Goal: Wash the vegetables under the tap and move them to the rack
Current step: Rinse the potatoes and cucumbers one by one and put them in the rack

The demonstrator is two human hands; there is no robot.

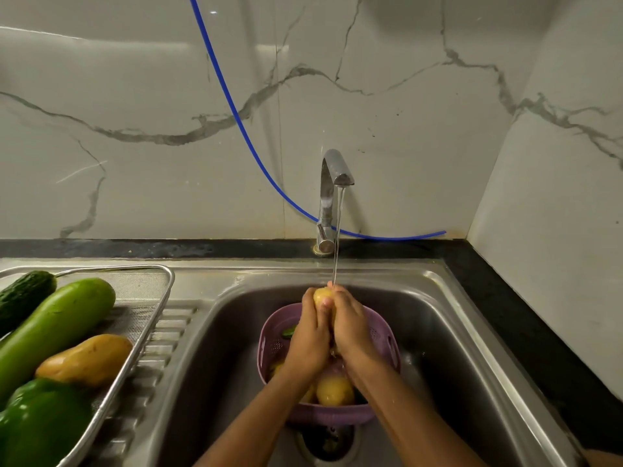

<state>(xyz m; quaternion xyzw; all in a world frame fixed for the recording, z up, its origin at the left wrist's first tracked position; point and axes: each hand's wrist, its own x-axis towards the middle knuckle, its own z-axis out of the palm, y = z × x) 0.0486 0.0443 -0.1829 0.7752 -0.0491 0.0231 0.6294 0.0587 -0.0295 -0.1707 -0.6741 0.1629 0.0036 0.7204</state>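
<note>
Task partly done, by the look of it. The wire-mesh steel draining rack [148, 299] on the left drainboard already carries a dark green cucumber [23, 296], a long pale green gourd [57, 328], a yellow-brown potato [86, 364] and a glossy green bell pepper [40, 423]; I judge these washed. Still to do: the round lilac plastic colander [384, 335] sitting in the stainless steel sink [448, 335] holds at least one more yellow potato [335, 392] and a small green item, mostly hidden behind the wrists. In hand now: a small yellow potato [320, 295], lifted above the colander and directly beneath the thin stream from the chrome tap [332, 197]. Left hand [308, 335] and right hand [349, 326] wrap it from either side, fingers curled snugly round it, fingertips [326, 301] meeting across its top; only the upper end shows. Water lands at the right fingertips. This potato and the colander's remaining contents have yet to reach the rack.
</note>
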